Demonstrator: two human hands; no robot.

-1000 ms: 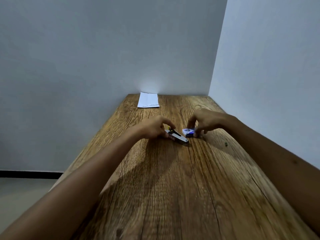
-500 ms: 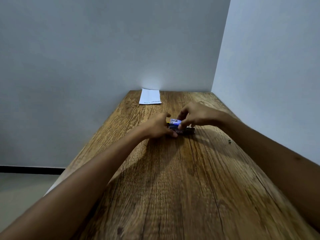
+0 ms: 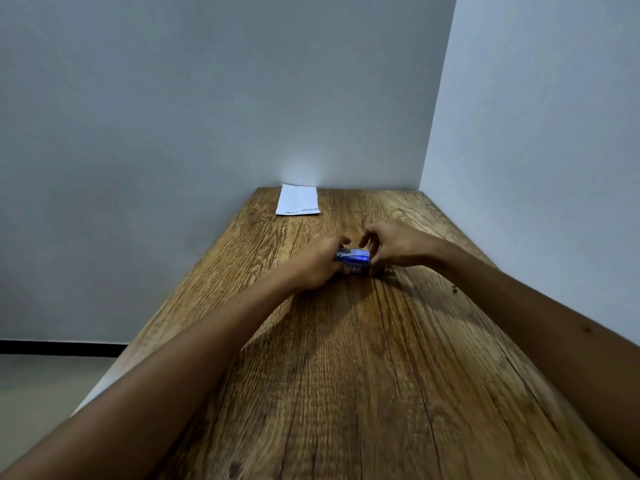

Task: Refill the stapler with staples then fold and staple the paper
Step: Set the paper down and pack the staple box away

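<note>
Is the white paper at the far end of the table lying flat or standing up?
Flat. The paper lies on the table near the wall, printed line facing up.

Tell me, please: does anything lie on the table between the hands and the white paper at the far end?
Nothing visible does. The left hand and right hand hold the blue staple box; only bare table lies between them and the paper.

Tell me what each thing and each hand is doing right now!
Staple box: held off the table between both hands.
Left hand: grips the box's left end.
Right hand: pinches the box's right end.
Paper: flat at the table's far edge, untouched.
Stapler: cannot tell.
</note>
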